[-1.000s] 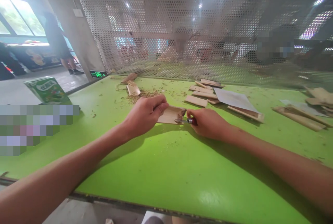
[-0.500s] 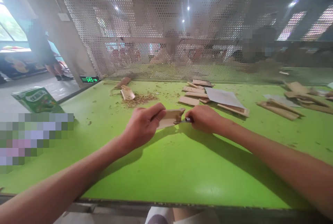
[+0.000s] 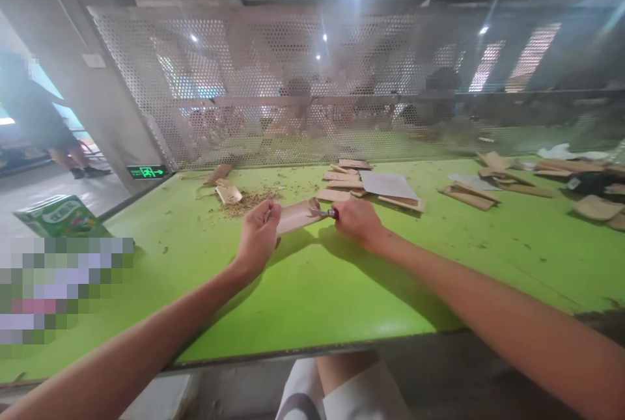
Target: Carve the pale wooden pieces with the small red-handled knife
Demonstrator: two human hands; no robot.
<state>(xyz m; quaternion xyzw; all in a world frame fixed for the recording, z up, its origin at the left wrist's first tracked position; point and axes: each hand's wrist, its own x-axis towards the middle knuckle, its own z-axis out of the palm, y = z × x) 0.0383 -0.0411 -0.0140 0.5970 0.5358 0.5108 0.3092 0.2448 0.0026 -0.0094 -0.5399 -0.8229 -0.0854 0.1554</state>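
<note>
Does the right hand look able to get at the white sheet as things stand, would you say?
Probably not freely: the right hand grips a tool, though nothing covers the white sheet nearby.

Premises present as a craft workshop: a green worktable (image 3: 312, 303) carries wooden pieces (image 3: 342, 180) and scattered shavings (image 3: 244, 204); a perforated screen (image 3: 254, 81), concrete pillar (image 3: 92, 98) and lit exit sign (image 3: 146, 172) indicate a shared indoor hall.
</note>
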